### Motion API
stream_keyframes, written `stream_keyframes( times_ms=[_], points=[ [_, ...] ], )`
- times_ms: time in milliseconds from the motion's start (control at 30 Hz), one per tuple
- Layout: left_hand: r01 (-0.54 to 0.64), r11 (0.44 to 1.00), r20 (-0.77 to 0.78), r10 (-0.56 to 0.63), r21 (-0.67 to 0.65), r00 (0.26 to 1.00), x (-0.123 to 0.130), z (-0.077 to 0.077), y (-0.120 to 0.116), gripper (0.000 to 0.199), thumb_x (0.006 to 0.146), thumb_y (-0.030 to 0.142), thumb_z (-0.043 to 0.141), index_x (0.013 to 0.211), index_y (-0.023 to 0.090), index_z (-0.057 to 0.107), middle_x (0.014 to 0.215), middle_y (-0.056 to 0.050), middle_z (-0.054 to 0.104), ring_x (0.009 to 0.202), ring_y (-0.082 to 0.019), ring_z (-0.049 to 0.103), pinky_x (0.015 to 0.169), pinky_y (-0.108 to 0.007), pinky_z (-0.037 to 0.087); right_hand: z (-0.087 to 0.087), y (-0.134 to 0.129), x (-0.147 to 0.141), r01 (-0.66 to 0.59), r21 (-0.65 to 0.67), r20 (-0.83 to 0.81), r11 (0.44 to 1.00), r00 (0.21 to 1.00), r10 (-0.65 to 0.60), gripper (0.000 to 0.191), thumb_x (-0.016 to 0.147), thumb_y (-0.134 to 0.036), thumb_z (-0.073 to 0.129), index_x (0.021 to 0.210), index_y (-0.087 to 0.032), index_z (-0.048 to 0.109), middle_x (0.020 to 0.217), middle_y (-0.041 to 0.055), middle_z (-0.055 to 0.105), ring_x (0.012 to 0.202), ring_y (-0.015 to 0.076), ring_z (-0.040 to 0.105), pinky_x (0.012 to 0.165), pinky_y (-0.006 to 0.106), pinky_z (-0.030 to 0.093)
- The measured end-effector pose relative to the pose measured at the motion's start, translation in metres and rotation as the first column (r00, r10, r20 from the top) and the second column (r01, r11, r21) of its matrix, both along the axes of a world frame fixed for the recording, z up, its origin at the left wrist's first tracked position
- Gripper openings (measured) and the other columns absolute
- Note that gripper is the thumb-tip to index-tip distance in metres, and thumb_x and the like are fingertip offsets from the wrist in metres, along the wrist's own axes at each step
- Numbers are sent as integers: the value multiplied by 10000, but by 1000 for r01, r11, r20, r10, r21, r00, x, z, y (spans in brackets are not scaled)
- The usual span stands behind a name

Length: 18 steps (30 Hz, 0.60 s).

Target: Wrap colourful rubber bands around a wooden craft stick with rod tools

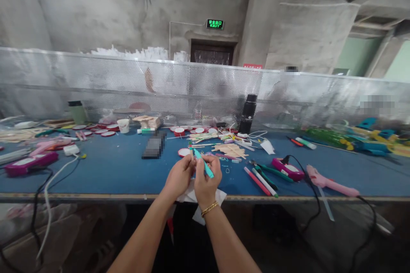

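A turquoise marker pen (pixel 207 169) slants across the fingers of my right hand (pixel 209 184), which is closed around it; its upper end points to the stick. Close beside it, my left hand (pixel 180 175) pinches a narrow wooden stick (pixel 191 151) standing upright, with green and red colour near its top. The fingertips of both hands almost meet, so the stick's lower part is hidden. White paper (pixel 221 196) lies under my wrists at the table edge. Just beyond my hands are a round white disc with a red rim (pixel 183 152) and loose wooden sticks (pixel 231 150).
On the blue table (pixel 105 175), a phone (pixel 153 145) lies left of my hands. A black bottle (pixel 248 114) stands behind. To the right are a red marker (pixel 257 181), green-handled pliers (pixel 275 172) and a pink glue gun (pixel 331 182) with its cable. A perforated metal screen (pixel 221 89) borders the back.
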<state>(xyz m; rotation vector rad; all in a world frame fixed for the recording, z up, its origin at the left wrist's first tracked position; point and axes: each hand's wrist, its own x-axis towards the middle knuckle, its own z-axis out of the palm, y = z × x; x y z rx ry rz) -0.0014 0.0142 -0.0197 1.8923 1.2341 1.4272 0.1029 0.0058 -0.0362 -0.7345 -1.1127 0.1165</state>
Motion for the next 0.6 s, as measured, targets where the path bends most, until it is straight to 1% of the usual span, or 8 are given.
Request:
stream_keyframes(
  times_ms=[67,167,267,400,600],
  points=[
    [36,999,-14,-36,2,999,-1,0,0,287,967,457,529,832,217,613,794,-10,672,742,-185,567,697,-271,460,0,0,0,-10,2,3,1000,1000,10,175,1001,-380,579,924,-232,634,889,24,686,851,198,646,821,362,506],
    [57,998,-21,-57,4,998,-2,0,1,275,960,451,543,812,223,583,776,-1,648,724,-179,541,676,-265,438,2,-1,1,-38,25,43,999,998,37,176,1001,-374,586,908,-234,639,865,15,681,833,193,643,832,366,503],
    [48,999,-20,-48,7,999,-2,-1,2,274,960,447,539,802,226,574,757,3,631,710,-179,523,676,-270,432,3,-1,1,-35,27,52,999,998,34,172,1003,-365,582,910,-234,642,866,15,682,835,192,642,834,365,501],
    [43,999,-18,-43,-2,999,-2,-3,4,285,985,447,498,830,225,588,753,6,626,685,-174,515,656,-269,428,2,-1,0,-5,8,-8,1000,1000,5,168,997,-363,578,911,-230,632,877,19,682,841,196,645,810,354,502],
    [52,999,-21,-52,-1,998,-2,-3,4,286,973,458,544,817,221,583,780,0,649,721,-175,534,656,-260,427,3,-2,0,-51,-1,20,999,999,51,182,990,-381,588,903,-230,641,865,15,683,829,194,640,822,360,493]
  ],
)
